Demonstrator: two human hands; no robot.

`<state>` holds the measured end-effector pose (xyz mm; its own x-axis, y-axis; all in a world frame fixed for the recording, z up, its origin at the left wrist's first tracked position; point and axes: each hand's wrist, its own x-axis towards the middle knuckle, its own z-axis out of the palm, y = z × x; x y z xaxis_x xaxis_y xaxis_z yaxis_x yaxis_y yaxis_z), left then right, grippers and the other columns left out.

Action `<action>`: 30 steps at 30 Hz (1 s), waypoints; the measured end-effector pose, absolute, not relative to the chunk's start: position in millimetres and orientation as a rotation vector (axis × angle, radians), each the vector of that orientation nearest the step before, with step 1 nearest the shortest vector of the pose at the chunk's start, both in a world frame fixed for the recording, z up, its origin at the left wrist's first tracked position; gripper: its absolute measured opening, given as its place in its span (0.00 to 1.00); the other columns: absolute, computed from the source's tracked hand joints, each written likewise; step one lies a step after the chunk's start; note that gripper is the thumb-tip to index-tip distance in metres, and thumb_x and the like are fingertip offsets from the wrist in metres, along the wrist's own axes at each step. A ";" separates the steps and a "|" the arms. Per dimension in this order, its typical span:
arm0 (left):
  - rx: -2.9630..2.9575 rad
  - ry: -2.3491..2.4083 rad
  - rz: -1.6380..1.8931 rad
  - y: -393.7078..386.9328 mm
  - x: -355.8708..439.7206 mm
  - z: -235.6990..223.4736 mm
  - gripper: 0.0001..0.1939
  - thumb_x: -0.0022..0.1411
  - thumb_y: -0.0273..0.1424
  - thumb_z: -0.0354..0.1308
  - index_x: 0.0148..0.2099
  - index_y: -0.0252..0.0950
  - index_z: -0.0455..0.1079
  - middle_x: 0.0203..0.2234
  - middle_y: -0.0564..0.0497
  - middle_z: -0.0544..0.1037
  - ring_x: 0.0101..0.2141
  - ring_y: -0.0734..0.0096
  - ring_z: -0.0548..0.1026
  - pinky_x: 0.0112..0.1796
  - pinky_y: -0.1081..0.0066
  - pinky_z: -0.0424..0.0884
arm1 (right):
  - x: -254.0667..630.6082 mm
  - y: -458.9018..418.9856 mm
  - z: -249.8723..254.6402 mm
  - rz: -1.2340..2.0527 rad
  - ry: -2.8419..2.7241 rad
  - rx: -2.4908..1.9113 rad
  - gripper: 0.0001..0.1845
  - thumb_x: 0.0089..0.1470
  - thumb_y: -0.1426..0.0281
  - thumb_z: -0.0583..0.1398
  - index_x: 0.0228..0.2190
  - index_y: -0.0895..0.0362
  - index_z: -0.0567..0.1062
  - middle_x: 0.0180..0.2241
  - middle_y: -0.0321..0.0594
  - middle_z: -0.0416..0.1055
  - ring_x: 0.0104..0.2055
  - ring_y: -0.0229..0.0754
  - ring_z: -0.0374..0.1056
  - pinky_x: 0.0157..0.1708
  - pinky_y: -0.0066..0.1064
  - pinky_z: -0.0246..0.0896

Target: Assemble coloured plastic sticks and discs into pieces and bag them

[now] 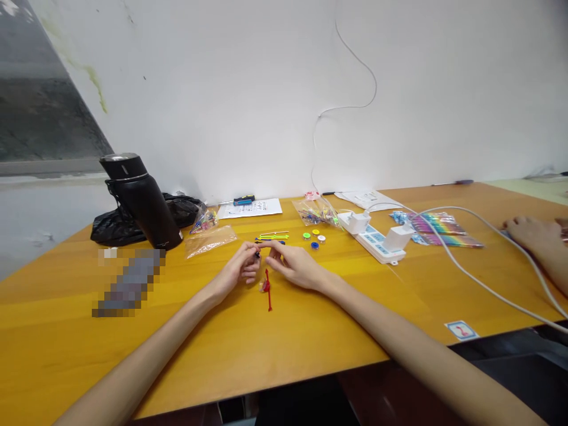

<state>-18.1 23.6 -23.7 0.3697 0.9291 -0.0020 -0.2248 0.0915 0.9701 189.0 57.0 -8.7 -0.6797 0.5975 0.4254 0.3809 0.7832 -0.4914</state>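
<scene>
The left hand (238,269) pinches a small dark piece (257,255) over the counter (213,361); whether the right hand (298,266) grips it, I cannot tell. Probably light, stiff plastic, it should be held by its edges. Nearby lies a red arrow (268,297).

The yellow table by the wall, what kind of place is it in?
Probably a shared workroom: the table holds small colored discs and a power strip, and another person's hand is over at the right.
</scene>
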 end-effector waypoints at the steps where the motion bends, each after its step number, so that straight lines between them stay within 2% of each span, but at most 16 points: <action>1: 1.168 0.787 0.986 21.8 -18.1 -23.2 0.14 0.68 0.45 0.54 0.44 0.41 0.61 0.22 0.61 0.51 0.19 0.80 0.50 0.23 0.78 0.50 | 186.8 53.0 -7.0 0.518 -2.404 -0.670 0.22 0.67 0.64 0.54 0.60 0.52 0.65 0.32 0.35 0.74 0.31 0.37 0.67 0.34 0.27 0.59; 5: 1.220 0.778 0.946 16.9 -17.0 -22.6 0.13 0.66 0.42 0.57 0.43 0.40 0.61 0.23 0.60 0.55 0.21 0.80 0.52 0.24 0.77 0.51 | 184.2 47.3 -5.8 0.580 -2.419 -0.560 0.19 0.67 0.65 0.55 0.58 0.53 0.67 0.36 0.37 0.75 0.35 0.37 0.69 0.37 0.27 0.61; 9: 1.240 0.756 0.960 16.7 -15.3 -21.2 0.14 0.68 0.45 0.55 0.47 0.40 0.62 0.23 0.60 0.54 0.22 0.79 0.52 0.25 0.77 0.52 | 185.8 50.6 -7.8 0.564 -2.369 -0.616 0.18 0.66 0.64 0.57 0.55 0.55 0.69 0.34 0.37 0.73 0.33 0.37 0.68 0.34 0.27 0.62; 16: 1.299 0.751 1.040 14.1 -11.4 -16.5 0.15 0.69 0.47 0.52 0.45 0.40 0.64 0.30 0.55 0.66 0.24 0.79 0.59 0.28 0.75 0.58 | 185.0 51.1 -7.5 0.498 -2.243 -0.587 0.17 0.65 0.63 0.58 0.53 0.54 0.71 0.39 0.40 0.73 0.38 0.38 0.69 0.39 0.30 0.66; 20: 1.342 0.767 1.037 13.1 -10.1 -16.6 0.17 0.69 0.48 0.51 0.47 0.40 0.65 0.29 0.54 0.67 0.24 0.77 0.62 0.29 0.73 0.61 | 185.2 49.7 -7.7 0.519 -2.218 -0.560 0.17 0.64 0.63 0.59 0.52 0.54 0.71 0.40 0.41 0.74 0.39 0.39 0.71 0.41 0.32 0.68; 24: 1.432 0.836 1.132 17.9 -13.1 -15.9 0.17 0.71 0.46 0.48 0.47 0.39 0.65 0.30 0.53 0.70 0.26 0.74 0.63 0.29 0.74 0.61 | 185.2 51.8 -8.2 0.531 -2.110 -0.562 0.15 0.64 0.65 0.59 0.51 0.54 0.71 0.41 0.41 0.75 0.39 0.39 0.72 0.42 0.32 0.70; 30: 1.507 1.055 1.253 31.6 -24.2 -22.5 0.11 0.68 0.40 0.51 0.43 0.37 0.66 0.26 0.54 0.69 0.23 0.75 0.60 0.26 0.74 0.57 | 193.5 63.7 -3.8 0.274 -1.989 -0.675 0.11 0.62 0.68 0.59 0.47 0.55 0.73 0.38 0.40 0.72 0.39 0.40 0.69 0.43 0.33 0.66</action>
<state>-24.2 31.6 -22.5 0.1281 0.9629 0.2374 0.0698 -0.2476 0.9664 193.5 63.7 -3.8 -0.3666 0.5651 0.7391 0.3443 0.8204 -0.4565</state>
